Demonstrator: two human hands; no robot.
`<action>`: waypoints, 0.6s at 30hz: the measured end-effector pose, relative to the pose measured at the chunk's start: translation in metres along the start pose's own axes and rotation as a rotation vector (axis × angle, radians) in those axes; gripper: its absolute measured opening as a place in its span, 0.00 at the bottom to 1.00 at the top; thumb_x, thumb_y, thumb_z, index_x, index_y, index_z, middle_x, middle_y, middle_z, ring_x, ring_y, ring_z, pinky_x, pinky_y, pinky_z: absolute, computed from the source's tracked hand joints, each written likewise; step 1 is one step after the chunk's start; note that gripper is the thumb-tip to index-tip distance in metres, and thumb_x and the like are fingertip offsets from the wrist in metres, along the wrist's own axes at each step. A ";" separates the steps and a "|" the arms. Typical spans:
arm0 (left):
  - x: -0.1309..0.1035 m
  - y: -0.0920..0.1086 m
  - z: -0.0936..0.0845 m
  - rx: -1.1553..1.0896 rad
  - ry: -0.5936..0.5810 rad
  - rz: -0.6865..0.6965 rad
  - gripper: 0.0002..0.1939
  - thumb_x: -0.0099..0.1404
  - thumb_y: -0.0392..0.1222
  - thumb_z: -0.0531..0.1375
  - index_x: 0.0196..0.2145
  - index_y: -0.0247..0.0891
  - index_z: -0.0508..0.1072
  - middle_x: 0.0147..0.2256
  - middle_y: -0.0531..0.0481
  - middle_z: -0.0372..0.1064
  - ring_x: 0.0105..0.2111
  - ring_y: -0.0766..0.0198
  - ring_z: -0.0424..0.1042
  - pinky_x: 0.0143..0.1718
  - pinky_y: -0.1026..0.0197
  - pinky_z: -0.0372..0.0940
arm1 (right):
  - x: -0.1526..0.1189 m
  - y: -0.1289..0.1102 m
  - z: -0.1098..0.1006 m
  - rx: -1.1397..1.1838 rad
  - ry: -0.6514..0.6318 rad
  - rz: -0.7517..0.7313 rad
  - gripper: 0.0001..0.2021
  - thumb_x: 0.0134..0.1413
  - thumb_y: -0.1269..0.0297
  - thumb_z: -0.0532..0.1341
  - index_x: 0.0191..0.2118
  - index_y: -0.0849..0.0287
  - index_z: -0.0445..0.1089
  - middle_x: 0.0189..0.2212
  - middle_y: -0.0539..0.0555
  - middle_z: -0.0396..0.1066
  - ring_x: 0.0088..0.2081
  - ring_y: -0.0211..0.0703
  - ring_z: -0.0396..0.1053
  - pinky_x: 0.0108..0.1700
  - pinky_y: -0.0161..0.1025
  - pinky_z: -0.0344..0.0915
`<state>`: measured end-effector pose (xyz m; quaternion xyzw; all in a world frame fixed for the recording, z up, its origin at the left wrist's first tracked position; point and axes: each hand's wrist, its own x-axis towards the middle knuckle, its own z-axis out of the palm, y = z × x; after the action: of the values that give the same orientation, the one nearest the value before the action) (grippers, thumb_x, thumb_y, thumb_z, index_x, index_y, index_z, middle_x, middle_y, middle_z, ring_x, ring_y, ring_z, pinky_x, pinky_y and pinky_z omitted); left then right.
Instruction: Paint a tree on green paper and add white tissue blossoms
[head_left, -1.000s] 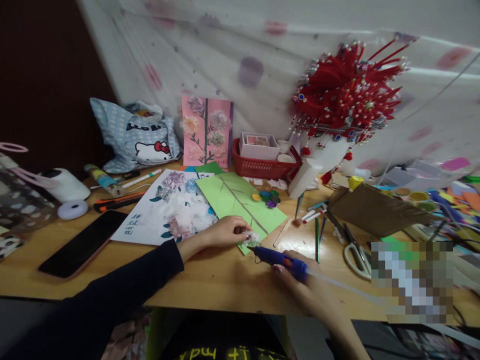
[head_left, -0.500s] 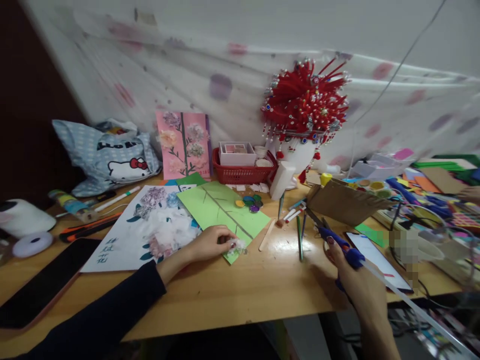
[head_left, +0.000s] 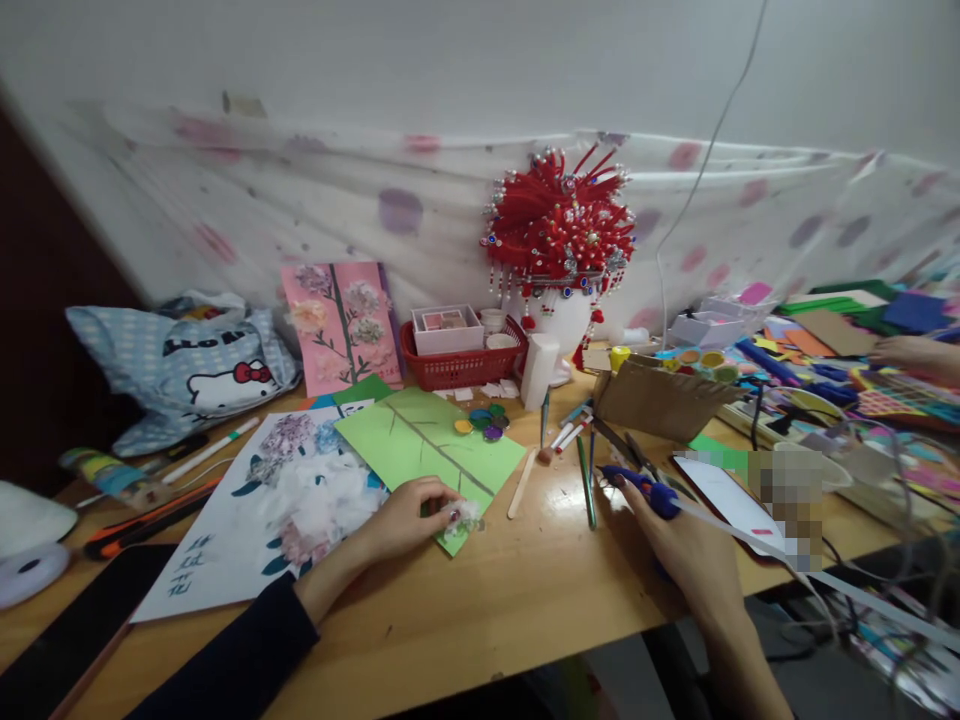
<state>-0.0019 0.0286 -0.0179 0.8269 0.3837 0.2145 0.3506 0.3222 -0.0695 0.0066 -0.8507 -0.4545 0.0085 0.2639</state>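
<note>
My left hand [head_left: 409,520] pinches a small whitish gauzy flower [head_left: 468,516] at the near corner of the green card [head_left: 435,430]. Dark branch lines run across that card. In my right hand [head_left: 694,550] is a blue glue gun [head_left: 661,498], its nozzle pointing left, with a long pale glue stick [head_left: 750,540] trailing from its back. The fingers wrap its handle, which is partly hidden. To the left lies a white sheet [head_left: 202,555] bearing gauzy flowers [head_left: 322,500] and handwritten characters.
Behind stand a red basket [head_left: 457,370], a pink flower picture [head_left: 345,330] and a red beaded headdress [head_left: 562,220]. Brushes, a wooden stick [head_left: 521,485], a cardboard piece [head_left: 660,400] and a phone [head_left: 731,505] lie around. Another person's hand [head_left: 919,355] shows at far right.
My right hand has brought the glue gun left, its nozzle turning more leftward. My left hand still holds the flower at the card's corner. The whole view has shifted.
</note>
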 end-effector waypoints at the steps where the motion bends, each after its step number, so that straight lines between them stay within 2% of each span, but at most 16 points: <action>1: 0.000 0.000 0.000 -0.002 0.000 0.001 0.14 0.61 0.46 0.56 0.38 0.37 0.77 0.34 0.48 0.71 0.34 0.62 0.68 0.37 0.63 0.61 | 0.000 -0.001 0.001 0.016 0.002 -0.006 0.27 0.51 0.38 0.51 0.32 0.58 0.74 0.30 0.61 0.76 0.33 0.56 0.72 0.32 0.42 0.61; 7: 0.000 0.002 -0.001 -0.018 -0.001 0.001 0.14 0.62 0.46 0.56 0.38 0.37 0.77 0.34 0.48 0.72 0.34 0.62 0.68 0.37 0.63 0.61 | -0.001 0.000 -0.003 0.102 -0.018 -0.021 0.25 0.48 0.40 0.54 0.39 0.56 0.72 0.34 0.57 0.76 0.36 0.54 0.73 0.34 0.41 0.63; 13: 0.001 0.002 -0.001 0.010 -0.013 -0.018 0.15 0.62 0.48 0.55 0.38 0.38 0.77 0.35 0.48 0.72 0.34 0.61 0.68 0.37 0.62 0.62 | -0.005 0.004 -0.004 0.112 -0.053 -0.066 0.22 0.48 0.43 0.54 0.38 0.55 0.71 0.34 0.56 0.75 0.36 0.52 0.72 0.35 0.40 0.62; 18: 0.000 0.004 0.000 0.007 -0.017 -0.034 0.16 0.62 0.50 0.55 0.39 0.38 0.77 0.36 0.47 0.72 0.36 0.60 0.69 0.40 0.61 0.63 | -0.004 0.002 0.001 0.072 -0.008 -0.089 0.21 0.51 0.47 0.53 0.39 0.58 0.71 0.37 0.58 0.74 0.39 0.53 0.70 0.39 0.42 0.62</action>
<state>0.0002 0.0271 -0.0149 0.8233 0.3956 0.2001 0.3546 0.3210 -0.0733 0.0040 -0.8196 -0.4924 0.0165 0.2926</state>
